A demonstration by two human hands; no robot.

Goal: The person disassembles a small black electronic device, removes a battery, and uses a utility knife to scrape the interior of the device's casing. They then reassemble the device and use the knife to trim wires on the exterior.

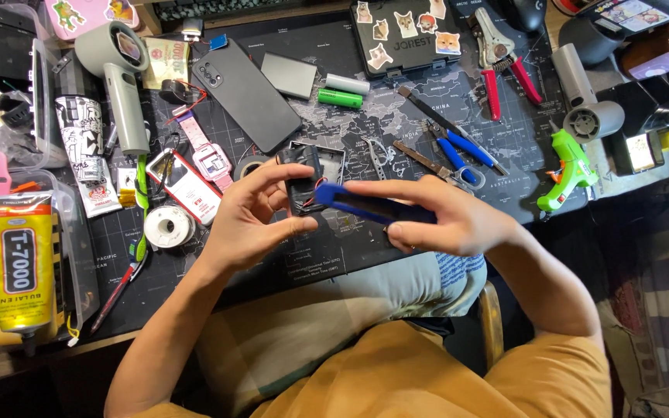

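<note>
Left hand [251, 217] has its fingers [276, 176] curled round a small black module [303, 186], boxy hard plastic w/ thin red wires at its edge; thumb below, fingertips on top. Right hand [444, 220] grips a blue tool [365, 204], flat, smooth, bar-shaped plastic, fingers closed over its rear half. Tool's long axis runs roughly left-right, slightly tilted, free end pointing left and touching the module. Both are held just above the tabletop [350, 255] edge, over a dark mat [327, 131] printed w/ a world map.

Around: black phone [245, 93] face down, green cylindrical cell [340, 98] beside a white one [348, 83], pink watch [207, 155], solder spool [169, 226], blue-handled pliers [462, 151], red-handled cutters [505, 66], green glue gun [568, 166], yellow glue tube [17, 263] far left. An open metal frame [334, 151] lies just behind the hands, partly hidden by them.
</note>
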